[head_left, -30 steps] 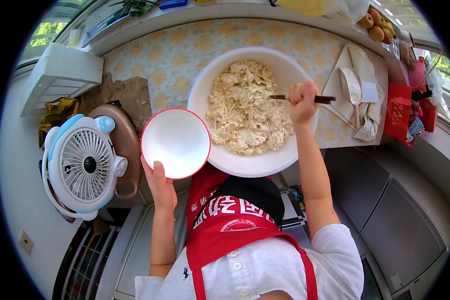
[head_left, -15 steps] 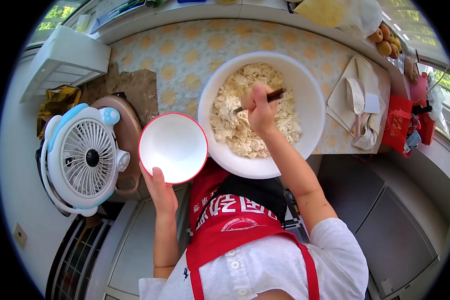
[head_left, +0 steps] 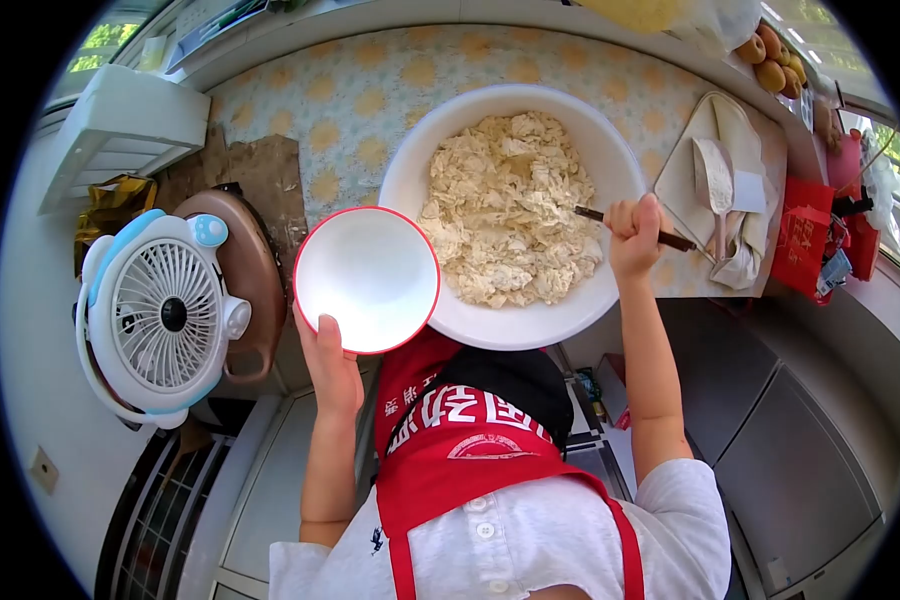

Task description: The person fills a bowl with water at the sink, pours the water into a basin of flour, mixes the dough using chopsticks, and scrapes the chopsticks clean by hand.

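Observation:
A large white basin on the patterned tabletop holds shaggy, pale dough clumps. My right hand is closed in a fist around dark chopsticks at the basin's right rim, and their tips point left over the dough. Beside the basin's left side, my left hand grips a white bowl with a red rim, thumb on the near edge. The bowl is tilted, showing its inside, and overlaps the basin's left rim. I see nothing in it.
A white and blue fan stands at the left, below a white foam box. On the right lie a folded cloth with a flour scoop and a red bag. Brown round fruits sit at the back right.
My right hand has moved right with the chopsticks, from the middle of the dough to the basin's right rim. The bowl in my left hand has shifted slightly right and up.

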Motion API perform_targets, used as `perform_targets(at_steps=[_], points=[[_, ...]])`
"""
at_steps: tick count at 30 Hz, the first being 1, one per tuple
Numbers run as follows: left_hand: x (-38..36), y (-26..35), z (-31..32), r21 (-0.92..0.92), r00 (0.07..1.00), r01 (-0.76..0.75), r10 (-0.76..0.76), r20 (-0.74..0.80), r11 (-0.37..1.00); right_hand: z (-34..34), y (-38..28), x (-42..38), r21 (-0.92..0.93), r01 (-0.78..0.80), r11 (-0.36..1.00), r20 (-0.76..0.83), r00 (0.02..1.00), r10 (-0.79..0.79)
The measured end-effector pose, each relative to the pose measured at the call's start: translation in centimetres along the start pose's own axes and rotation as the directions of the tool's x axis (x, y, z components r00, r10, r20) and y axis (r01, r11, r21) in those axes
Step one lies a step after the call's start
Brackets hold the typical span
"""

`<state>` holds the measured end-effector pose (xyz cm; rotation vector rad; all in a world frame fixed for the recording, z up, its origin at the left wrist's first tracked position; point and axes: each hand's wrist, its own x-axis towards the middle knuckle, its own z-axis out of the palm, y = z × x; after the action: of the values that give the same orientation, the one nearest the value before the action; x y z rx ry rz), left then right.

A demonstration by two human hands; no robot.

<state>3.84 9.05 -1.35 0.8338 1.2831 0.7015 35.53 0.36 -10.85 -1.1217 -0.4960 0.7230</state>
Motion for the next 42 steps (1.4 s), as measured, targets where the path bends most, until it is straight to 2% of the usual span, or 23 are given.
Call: perform_targets(at_steps=[1, 3, 5, 7, 9, 11, 13, 15, 17, 19, 21, 23, 25, 27, 30, 31, 32, 33, 35, 37, 39, 41, 42], points=[[0.1, 0.0, 0.1, 0.004, 1.0, -0.002, 0.002, 0.01, 1.0, 0.3, -0.2, -1.7, -0.038, 0.017, 0.999, 0.004, 1.0, -0.017], [0.2, 0.1, 0.5, 0.008, 0.999, -0.007, 0.006, 0.041, 1.0, 1.5, 0.7, -4.9, -0.339, 0.051, 0.939, 0.077, 0.997, -0.026], [0.1, 0.2, 0.6, -0.011, 0.999, -0.023, 0.023, 0.036, 1.0, 4.3, 0.6, -6.6, -0.481, 0.017, 0.876, 0.115, 0.992, 0.044], [-0.1, 0.3, 0.3, -0.025, 0.999, -0.037, 0.037, 0.026, 0.999, 7.2, 0.9, -6.9, -0.476, 0.007, 0.88, 0.208, 0.973, 0.104], [-0.4, 0.3, 0.0, -0.035, 0.998, -0.047, 0.046, -0.042, 0.998, 10.0, 3.5, -5.7, -0.321, -0.045, 0.946, 0.238, 0.963, 0.127], [-0.7, 0.3, -0.6, -0.036, 0.997, -0.053, 0.051, -0.055, 0.998, 12.9, 5.1, -2.0, -0.221, 0.011, 0.975, 0.249, 0.967, 0.046], [-1.1, 0.3, -1.0, -0.035, 0.996, -0.058, 0.056, -0.076, 0.998, 14.3, 5.7, 2.5, -0.072, -0.049, 0.996, 0.251, 0.966, 0.065], [-1.2, 0.3, -1.1, -0.019, 0.991, -0.082, 0.08, -0.11, 0.996, 14.0, 5.0, 5.9, 0.039, -0.087, 0.995, 0.261, 0.963, 0.074], [-1.3, 0.5, -0.9, -0.023, 0.992, -0.073, 0.07, -0.108, 0.997, 12.8, 3.9, 7.9, 0.039, -0.014, 0.999, 0.278, 0.961, 0.002], [-1.5, 0.6, -0.7, -0.027, 0.993, -0.057, 0.054, -0.1, 0.998, 9.8, 3.6, 8.9, 0.048, -0.061, 0.997, 0.208, 0.977, 0.05], [-1.2, 0.5, -0.3, -0.029, 0.995, -0.055, 0.052, -0.089, 0.998, 6.8, 2.0, 8.4, 0.123, -0.025, 0.992, 0.127, 0.992, 0.009], [-0.9, 0.4, 0.0, -0.023, 0.997, -0.054, 0.053, -0.063, 0.998, 3.7, 1.1, 6.2, 0.106, -0.03, 0.994, 0.025, 0.999, 0.027], [-0.6, 0.5, 0.3, -0.014, 0.998, -0.063, 0.063, -0.026, 0.998, 2.1, 0.9, 2.0, 0.016, -0.063, 0.998, -0.049, 0.997, 0.064], [-0.4, 0.5, 0.7, -0.033, 0.999, -0.047, 0.047, -0.002, 0.998, 2.2, 1.1, -2.9, 0.047, -0.116, 0.992, -0.058, 0.991, 0.119], [-0.3, 0.6, 1.2, -0.04, 0.999, -0.041, 0.042, 0.015, 0.998, 4.3, 1.7, -6.6, -0.244, -0.018, 0.97, 0.033, 0.999, 0.027], [-0.4, 0.7, 1.4, -0.038, 0.999, -0.045, 0.046, 0.024, 0.998, 5.1, 1.6, -6.6, -0.313, -0.005, 0.95, 0.066, 0.997, 0.026], [-0.4, 0.8, 1.5, -0.034, 0.998, -0.052, 0.053, 0.023, 0.998, 5.5, 1.3, -6.0, -0.224, -0.076, 0.972, 0.048, 0.995, 0.089], [-0.4, 0.8, 1.6, -0.03, 0.998, -0.056, 0.057, 0.021, 0.998, 5.5, 0.6, -5.1, -0.224, -0.072, 0.972, 0.047, 0.995, 0.085], [-0.5, 0.7, 1.4, -0.025, 0.997, -0.067, 0.067, 0.022, 0.997, 5.4, -1.6, -2.7, 0.038, -0.064, 0.997, 0.126, 0.99, 0.059], [-0.7, 0.5, 1.4, -0.02, 0.997, -0.077, 0.077, 0.023, 0.997, 4.6, -2.6, 0.3, 0.064, 0.027, 0.998, 0.198, 0.979, -0.039], [-1.0, 0.3, 1.5, -0.025, 0.998, -0.063, 0.063, 0.007, 0.998, 4.4, -2.2, 3.9, 0.02, 0.108, 0.994, 0.217, 0.97, -0.11], [-1.5, 0.0, 1.6, -0.026, 0.998, -0.057, 0.057, -0.008, 0.998, 3.9, -0.6, 6.7, -0.108, 0.084, 0.991, 0.177, 0.982, -0.064], [-1.7, -0.2, 1.6, -0.024, 0.999, -0.049, 0.049, -0.02, 0.998, 3.5, -0.3, 7.2, -0.109, 0.076, 0.991, 0.181, 0.982, -0.056]])
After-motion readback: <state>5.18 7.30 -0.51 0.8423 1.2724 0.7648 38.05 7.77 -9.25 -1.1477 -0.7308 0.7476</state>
